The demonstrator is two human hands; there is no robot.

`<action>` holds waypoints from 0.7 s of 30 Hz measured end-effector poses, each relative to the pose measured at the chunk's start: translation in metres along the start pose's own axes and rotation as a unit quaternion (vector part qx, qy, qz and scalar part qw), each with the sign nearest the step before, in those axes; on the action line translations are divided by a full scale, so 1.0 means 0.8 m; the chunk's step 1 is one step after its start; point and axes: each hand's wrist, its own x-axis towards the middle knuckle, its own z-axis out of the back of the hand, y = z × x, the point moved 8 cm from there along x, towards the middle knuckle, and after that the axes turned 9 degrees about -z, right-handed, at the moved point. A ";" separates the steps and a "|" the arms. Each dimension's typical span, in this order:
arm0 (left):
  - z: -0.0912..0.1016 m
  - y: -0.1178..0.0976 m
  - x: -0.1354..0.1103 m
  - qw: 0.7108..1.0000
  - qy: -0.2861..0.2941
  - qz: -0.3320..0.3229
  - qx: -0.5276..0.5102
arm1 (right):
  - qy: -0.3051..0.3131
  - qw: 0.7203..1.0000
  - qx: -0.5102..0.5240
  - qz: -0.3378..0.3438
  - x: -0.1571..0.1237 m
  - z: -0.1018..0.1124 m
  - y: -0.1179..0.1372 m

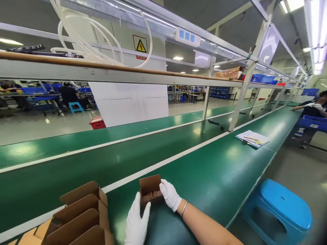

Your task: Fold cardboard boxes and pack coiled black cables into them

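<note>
A small brown cardboard box [149, 190] stands on the green workbench [217, 173] near its front edge, its top flap raised. My left hand [136, 223], in a white glove, presses against the box's left side with fingers stretched upward. My right hand [170, 194], also in a white glove with a thin bracelet at the wrist, grips the box's right side with curled fingers. Both hands hold the box between them.
Several open brown cartons [81, 217] stand in a row at the lower left. A stack of papers [252, 138] lies further along the bench. A blue plastic stool [278, 211] stands on the floor at right. Another person [314, 109] sits at far right beside a blue bin.
</note>
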 end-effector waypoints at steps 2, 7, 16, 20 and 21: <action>-0.001 -0.001 -0.002 1.000 0.001 -0.004 -0.007 | 0.004 1.000 0.006 0.006 0.001 -0.001 0.000; -0.004 0.008 -0.001 1.000 -0.005 0.006 0.004 | -0.002 1.000 0.008 0.026 -0.001 0.002 0.009; 0.022 -0.033 -0.012 0.976 -0.122 -0.159 0.088 | -0.090 0.994 0.064 0.026 -0.003 0.012 -0.012; 0.020 -0.072 -0.033 0.945 -0.067 -0.317 0.050 | -0.199 0.974 0.096 0.046 -0.010 0.056 0.015; 0.006 -0.081 -0.042 0.936 0.001 -0.351 0.033 | -0.209 0.972 0.093 0.047 -0.015 0.066 0.033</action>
